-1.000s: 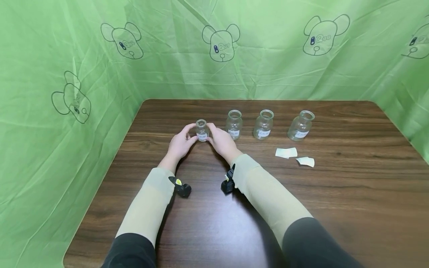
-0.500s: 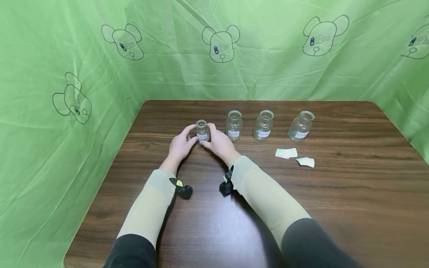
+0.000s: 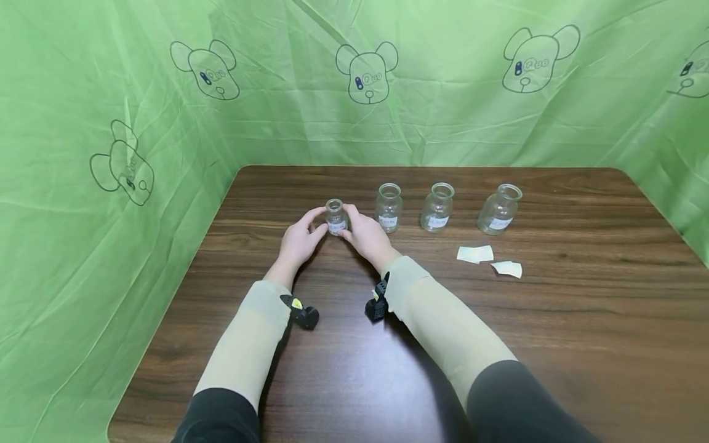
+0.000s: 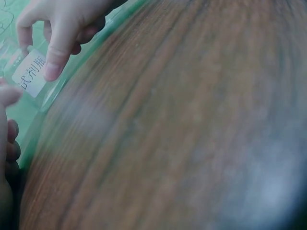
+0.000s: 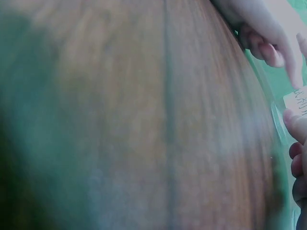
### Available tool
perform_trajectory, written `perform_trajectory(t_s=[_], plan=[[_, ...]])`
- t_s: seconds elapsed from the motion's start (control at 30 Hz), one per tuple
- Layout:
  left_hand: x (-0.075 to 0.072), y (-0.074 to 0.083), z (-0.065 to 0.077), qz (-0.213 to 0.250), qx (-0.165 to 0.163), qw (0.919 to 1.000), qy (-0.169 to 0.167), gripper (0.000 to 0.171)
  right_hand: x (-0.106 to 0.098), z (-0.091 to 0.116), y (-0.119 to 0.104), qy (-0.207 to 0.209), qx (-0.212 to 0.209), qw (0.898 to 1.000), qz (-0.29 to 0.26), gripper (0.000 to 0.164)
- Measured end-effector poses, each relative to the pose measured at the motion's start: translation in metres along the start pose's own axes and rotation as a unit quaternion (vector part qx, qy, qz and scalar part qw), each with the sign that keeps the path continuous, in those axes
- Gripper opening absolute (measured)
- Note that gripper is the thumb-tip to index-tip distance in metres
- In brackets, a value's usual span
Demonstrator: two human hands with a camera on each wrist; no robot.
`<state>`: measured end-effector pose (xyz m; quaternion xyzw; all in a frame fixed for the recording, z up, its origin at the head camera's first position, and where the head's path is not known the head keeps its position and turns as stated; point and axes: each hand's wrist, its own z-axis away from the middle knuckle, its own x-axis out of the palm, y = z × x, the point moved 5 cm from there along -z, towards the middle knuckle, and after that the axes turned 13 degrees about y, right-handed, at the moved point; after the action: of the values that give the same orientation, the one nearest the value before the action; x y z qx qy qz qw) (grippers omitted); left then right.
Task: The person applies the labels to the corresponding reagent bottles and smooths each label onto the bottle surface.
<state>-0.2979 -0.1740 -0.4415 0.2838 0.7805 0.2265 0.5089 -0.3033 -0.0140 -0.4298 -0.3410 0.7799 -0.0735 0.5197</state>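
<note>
A small clear glass reagent bottle [image 3: 335, 210] stands upright on the table between my two hands in the head view. A white label [image 4: 29, 74] with printed characters is on its front. My left hand [image 3: 298, 242] holds the bottle's left side between thumb and fingers. From the right, my right hand [image 3: 368, 237] grips it too, and its thumb [image 4: 53, 69] presses the label's edge in the left wrist view. The right wrist view catches only part of the label [image 5: 298, 100] and the fingers about it.
Three larger labelled glass bottles stand in a row to the right: one near my right hand [image 3: 389, 206], a middle bottle [image 3: 437, 208] and a far-right bottle [image 3: 498, 210]. Two white paper pieces, a left one [image 3: 474, 254] and a right one [image 3: 507, 269], lie before them. Green cloth [image 3: 288, 129] surrounds the table.
My right thumb moved left across the label's lower part, then back toward the right edge. The left hand and the bottle stay nearly in place.
</note>
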Motion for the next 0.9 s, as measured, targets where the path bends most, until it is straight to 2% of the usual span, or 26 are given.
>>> perform_trajectory(t_s=[0.17,0.5,0.7,0.8,0.9], plan=[[-0.0013,0.0021,0.0005,0.01,-0.012,0.9999,-0.002,0.043,-0.0004,-0.0006,0.002,-0.003,0.001,1.0,0.001,0.059],[0.0001,0.0018,-0.0004,-0.005,-0.005,0.9999,0.01,0.042,-0.0076,-0.0003,0.0053,0.005,-0.02,1.0,0.017,0.054],[0.0003,-0.0002,0.0011,-0.006,-0.005,0.9998,0.017,0.042,-0.0056,0.0007,0.0059,0.005,-0.012,1.0,0.021,0.054],[-0.0003,-0.0005,0.001,0.002,-0.006,0.9998,0.019,0.043,-0.0054,0.0012,0.0071,0.004,-0.004,1.0,0.012,0.056],[-0.0023,-0.0002,0.0,0.029,-0.004,0.9993,0.023,0.045,-0.007,0.0018,0.0086,0.013,0.001,1.0,-0.004,0.058]])
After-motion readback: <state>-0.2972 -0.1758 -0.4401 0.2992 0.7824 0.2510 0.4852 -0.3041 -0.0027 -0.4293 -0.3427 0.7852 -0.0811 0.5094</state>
